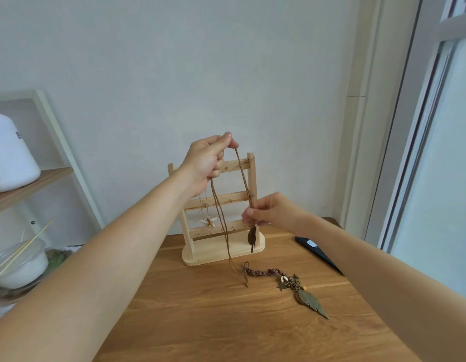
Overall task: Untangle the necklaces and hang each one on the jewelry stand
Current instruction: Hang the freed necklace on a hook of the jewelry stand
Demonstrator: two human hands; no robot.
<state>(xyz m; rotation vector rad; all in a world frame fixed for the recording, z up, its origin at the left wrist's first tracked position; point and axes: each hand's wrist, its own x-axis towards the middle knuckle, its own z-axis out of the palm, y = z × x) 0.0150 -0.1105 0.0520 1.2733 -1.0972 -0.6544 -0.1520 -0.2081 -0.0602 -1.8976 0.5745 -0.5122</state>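
Wooden table (200,322) beneath both hands; jewelry stand (251,163) upright just behind them; left hand (208,163) up high, pinching the brown cord necklace (243,173); right hand (273,212) lower, pinching that cord above its dark pendant (252,236); braided leaf necklace (265,271) lies on the table below the right hand; starfish necklace (210,221) hangs on the stand under the left.

Three necklaces were in view: a cord necklace (252,235), a braided necklace (286,279) and a starfish necklace (209,221). There was one jewelry stand (205,253) and two hands, the left hand (205,163) and the right hand (273,212).
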